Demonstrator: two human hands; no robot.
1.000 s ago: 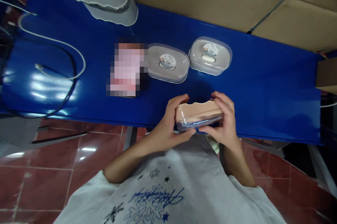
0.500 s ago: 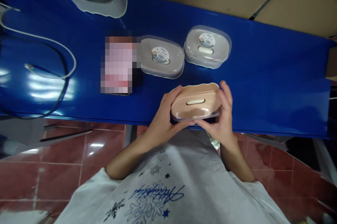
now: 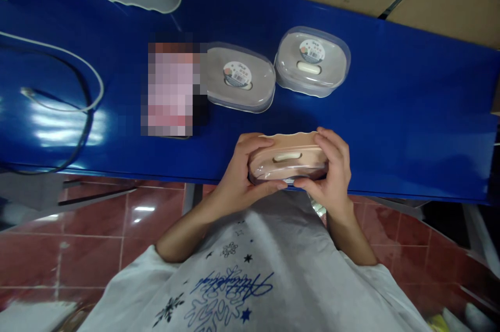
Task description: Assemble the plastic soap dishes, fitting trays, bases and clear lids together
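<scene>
Ideally, both hands' fingers (image 3: 330,150), clamped on the ends of the peach box (image 3: 289,145) (held tilted over the bench's near edge (image 3: 219,178)), should squeeze lightly and evenly.

The peach plastic box with a wavy rim and clear cover (image 3: 283,168) has tipped: a second ago its cover was nearly edge-on, then its pale oval inset (image 3: 288,156) came into view facing up, and now that face slants back toward the person. The fingers of the left hand (image 3: 250,173) and right hand (image 3: 334,168) now reach further over its upper side, and the thumb tips, touching half a second ago, are slightly apart.
</scene>
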